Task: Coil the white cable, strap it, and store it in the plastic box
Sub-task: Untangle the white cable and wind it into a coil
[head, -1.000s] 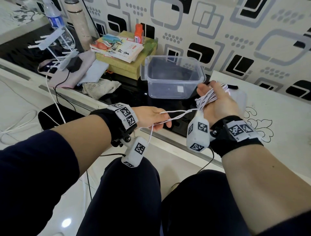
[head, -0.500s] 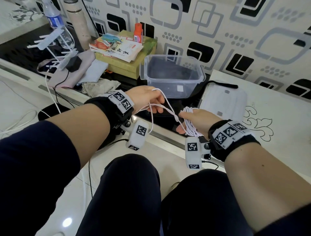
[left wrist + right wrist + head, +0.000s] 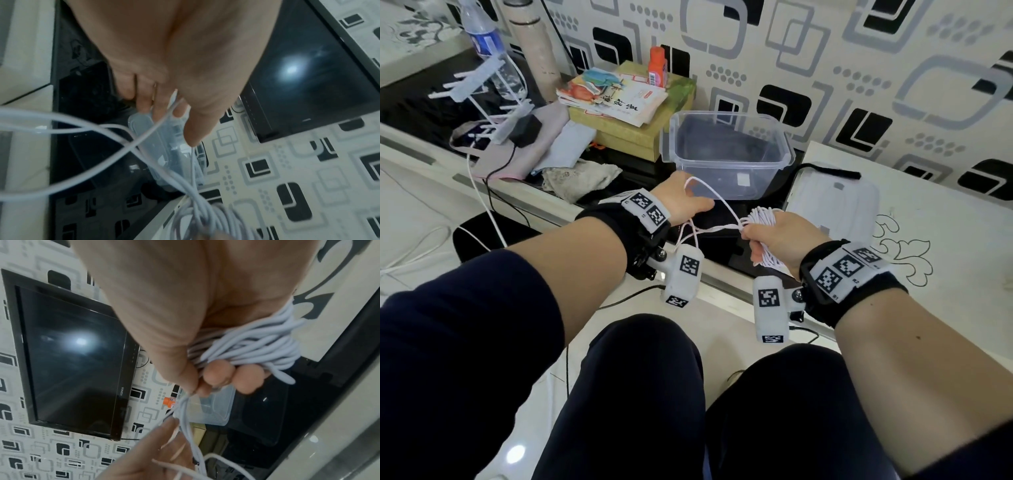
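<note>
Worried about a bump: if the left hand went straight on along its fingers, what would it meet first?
Probably the near wall of the plastic box, ahead of the left hand holding the white cable; depth unclear.

Clear glossy plastic box (image 3: 767,171); smooth, seemingly rubbery white cable (image 3: 763,219).

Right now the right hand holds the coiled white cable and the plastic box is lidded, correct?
No: the head view shows the plastic box open, no lid on it. The right hand does hold the coiled white cable.
</note>
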